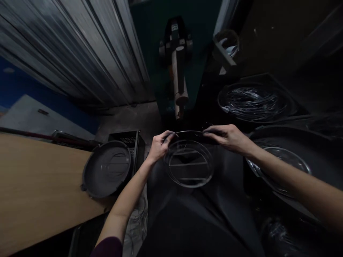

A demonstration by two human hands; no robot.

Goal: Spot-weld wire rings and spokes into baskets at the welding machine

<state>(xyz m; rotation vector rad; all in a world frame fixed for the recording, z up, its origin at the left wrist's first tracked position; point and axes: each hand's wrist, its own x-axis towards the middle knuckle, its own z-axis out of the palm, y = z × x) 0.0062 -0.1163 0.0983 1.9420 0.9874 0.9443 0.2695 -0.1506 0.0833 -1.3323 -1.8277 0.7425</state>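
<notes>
While the left hand (160,147) and right hand (228,137) have fingers clamped on a wire (189,131) near mid-view, a barred ring (189,164) shows at six o'clock from it, a pan (99,182) at eight.

At right, a round tray (288,107) carries shiny wires (252,101); a nearer tray (324,166) carries wire rings (295,154).

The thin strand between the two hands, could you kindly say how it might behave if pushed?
The strand looks thin, so probably light. Its curve between left hand and right hand suggests it may flex; its sheen hints at slipperiness.
</notes>
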